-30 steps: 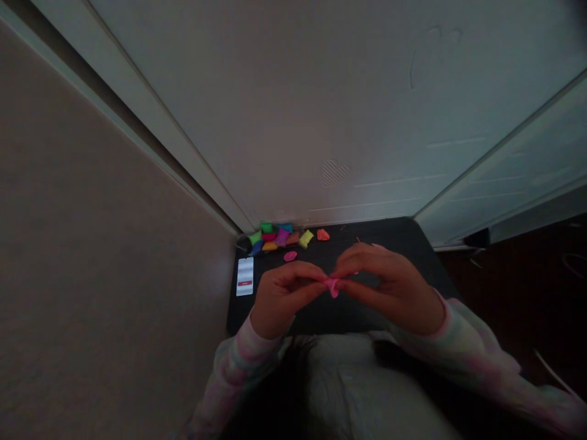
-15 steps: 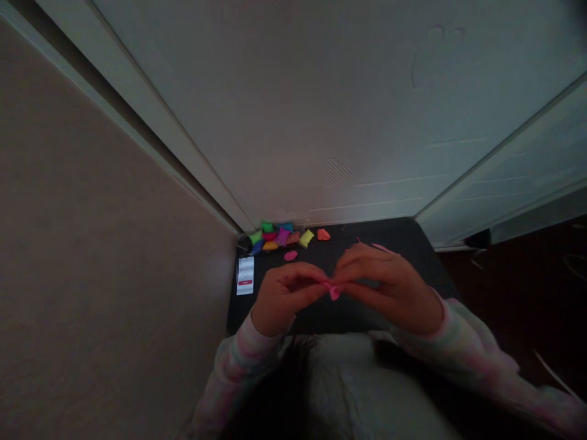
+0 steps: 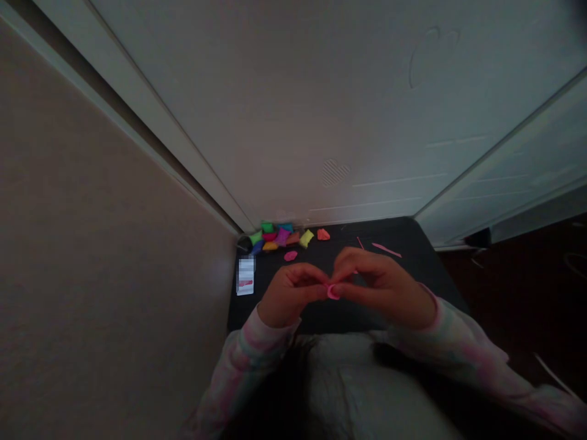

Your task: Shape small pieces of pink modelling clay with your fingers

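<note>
A small piece of pink modelling clay [image 3: 333, 293] is pinched between both hands above the dark table [image 3: 316, 315]. My left hand [image 3: 290, 296] grips its left side with thumb and fingertips. From the right, my right hand [image 3: 389, 284] presses on it with thumb and index finger. The clay looks curled into a rounded shape; its far side is hidden by the fingers. Beyond my left hand, a flat pink clay piece [image 3: 290, 256] lies on the table.
Several coloured clay packets [image 3: 283, 237] are heaped at the back left, with a yellow packet [image 3: 307, 238] and an orange clay lump [image 3: 323, 234] beside them. A phone [image 3: 246, 276] lies at the left edge. Pink tools [image 3: 386, 250] rest behind my right hand. A white panel [image 3: 275, 122] rises behind the table.
The pink clay has gone from a hanging, pinched shape to a more curled one. My right hand has shifted slightly toward me, uncovering more of the pink tools.
</note>
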The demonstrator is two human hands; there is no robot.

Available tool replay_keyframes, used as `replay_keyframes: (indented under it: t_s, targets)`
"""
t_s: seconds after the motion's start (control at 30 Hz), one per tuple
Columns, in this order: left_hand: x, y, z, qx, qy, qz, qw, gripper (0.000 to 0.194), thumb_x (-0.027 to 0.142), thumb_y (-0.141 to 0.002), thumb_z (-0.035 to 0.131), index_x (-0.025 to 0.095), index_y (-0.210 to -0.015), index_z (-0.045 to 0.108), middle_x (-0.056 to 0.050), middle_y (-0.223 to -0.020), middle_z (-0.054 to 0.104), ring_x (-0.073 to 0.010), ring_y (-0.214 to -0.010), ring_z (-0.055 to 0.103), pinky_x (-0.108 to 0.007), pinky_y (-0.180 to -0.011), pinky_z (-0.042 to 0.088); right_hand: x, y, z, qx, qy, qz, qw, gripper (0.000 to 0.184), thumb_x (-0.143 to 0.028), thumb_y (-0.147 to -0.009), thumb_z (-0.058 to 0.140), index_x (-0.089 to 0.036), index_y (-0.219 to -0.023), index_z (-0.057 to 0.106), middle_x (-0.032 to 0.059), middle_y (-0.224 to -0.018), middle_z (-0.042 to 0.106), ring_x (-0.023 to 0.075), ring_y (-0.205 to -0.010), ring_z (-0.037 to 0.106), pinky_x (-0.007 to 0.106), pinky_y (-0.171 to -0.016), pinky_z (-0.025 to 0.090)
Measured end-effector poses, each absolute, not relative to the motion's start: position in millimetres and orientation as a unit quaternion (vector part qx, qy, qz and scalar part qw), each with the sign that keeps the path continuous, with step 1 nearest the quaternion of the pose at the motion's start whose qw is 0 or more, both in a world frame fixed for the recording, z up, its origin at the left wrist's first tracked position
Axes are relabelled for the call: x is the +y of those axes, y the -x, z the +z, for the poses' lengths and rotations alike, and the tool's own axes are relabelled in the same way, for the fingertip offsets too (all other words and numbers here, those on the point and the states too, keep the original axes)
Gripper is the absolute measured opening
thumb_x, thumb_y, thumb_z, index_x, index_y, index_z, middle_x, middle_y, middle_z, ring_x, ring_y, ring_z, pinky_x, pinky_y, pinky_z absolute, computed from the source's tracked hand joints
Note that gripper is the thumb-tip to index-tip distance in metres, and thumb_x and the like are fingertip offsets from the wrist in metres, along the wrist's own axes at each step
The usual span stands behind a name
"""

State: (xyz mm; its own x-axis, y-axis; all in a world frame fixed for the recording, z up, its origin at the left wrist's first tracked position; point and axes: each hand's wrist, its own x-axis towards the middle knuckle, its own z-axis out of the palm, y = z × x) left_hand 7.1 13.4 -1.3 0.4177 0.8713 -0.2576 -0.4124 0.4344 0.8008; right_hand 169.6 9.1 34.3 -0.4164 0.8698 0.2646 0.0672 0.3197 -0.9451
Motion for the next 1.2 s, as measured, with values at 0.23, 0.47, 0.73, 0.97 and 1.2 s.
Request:
replay_keyframes:
  t_s: [0.23,0.47,0.73,0.97,1.2]
  targets:
    - [12,-9,5,0.327,-0.287,0.447,0.782,0.018,0.021,-0.049,0.080,0.015,-0.059,0.066,0.002,-0.053,0.063,-0.0056,-0.048,0.053,-0.017,-0.048,0.040,5,-164,29,-0.531,0.357,0.609,0.469,0.007,-0.025,-0.077,0.060,-0.020,-0.082,0.062,-0.0011,-0.075,0.062,0.0088,-0.068,0.058,0.021,-0.064,0.047]
    - [13,-11,6,0.342,-0.237,0.440,0.796,0.022,0.020,-0.045,0.081,0.016,-0.059,0.066,0.003,-0.056,0.064,-0.0070,-0.051,0.057,-0.018,-0.051,0.044,4,-160,30,-0.562,0.385,0.596,0.424,0.014,-0.028,-0.075,0.063,-0.018,-0.084,0.061,0.0010,-0.075,0.061,0.0121,-0.069,0.058,0.026,-0.064,0.048]
    - [13,-8,1,0.355,-0.233,0.402,0.811,0.022,0.017,-0.046,0.080,0.012,-0.060,0.064,0.001,-0.059,0.064,-0.0093,-0.055,0.059,-0.021,-0.055,0.046,12,-167,31,-0.702,0.360,0.509,0.344,0.010,-0.024,-0.078,0.058,-0.017,-0.079,0.064,-0.0003,-0.068,0.056,0.0104,-0.063,0.049,0.024,-0.058,0.041]
    - [14,-6,1,0.361,-0.258,0.384,0.810,0.020,0.018,-0.047,0.079,0.012,-0.059,0.065,0.001,-0.056,0.064,-0.0068,-0.049,0.057,-0.017,-0.050,0.043,16,-175,27,-0.761,0.303,0.433,0.377,0.005,-0.018,-0.079,0.058,-0.017,-0.080,0.063,0.0031,-0.077,0.062,0.0116,-0.073,0.056,0.025,-0.066,0.045]
    - [17,-3,0,0.339,-0.371,0.399,0.767,0.024,0.018,-0.045,0.081,0.016,-0.066,0.069,0.000,-0.063,0.068,-0.0099,-0.056,0.060,-0.021,-0.056,0.046,12,-177,33,-0.782,0.316,0.375,0.385,0.005,-0.019,-0.080,0.057,-0.019,-0.082,0.061,0.0028,-0.077,0.067,0.0122,-0.073,0.062,0.026,-0.071,0.049]
